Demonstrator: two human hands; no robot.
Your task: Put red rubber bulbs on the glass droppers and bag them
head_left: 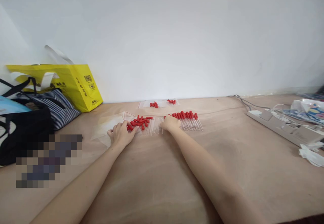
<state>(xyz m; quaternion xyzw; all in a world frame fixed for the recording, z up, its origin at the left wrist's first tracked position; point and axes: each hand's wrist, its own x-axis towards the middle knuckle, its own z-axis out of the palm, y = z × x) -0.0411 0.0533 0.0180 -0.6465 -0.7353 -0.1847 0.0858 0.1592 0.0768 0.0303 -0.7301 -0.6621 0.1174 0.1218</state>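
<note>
My left hand [119, 133] lies with its fingers apart at the left edge of a loose pile of red rubber bulbs [138, 122], which rests on a clear plastic bag [129, 114]. Just right of that pile, thin clear tubes [154, 126] lie side by side. My right hand [171, 123] is closed at the end of this row, seemingly pinching a dropper; its fingertips are mostly hidden. Beside it, to the right, several droppers [189, 121] with red bulbs on clear tubes lie in a row, bulbs toward the wall.
Near the wall, a clear bag [162, 104] carries two small groups of red bulbs. A yellow bag [87, 89], a striped pouch [57, 107] and a black bag [27, 132] stand at left. At right lie a power strip [278, 127] with cables and a crumpled white wrapper [312, 155].
</note>
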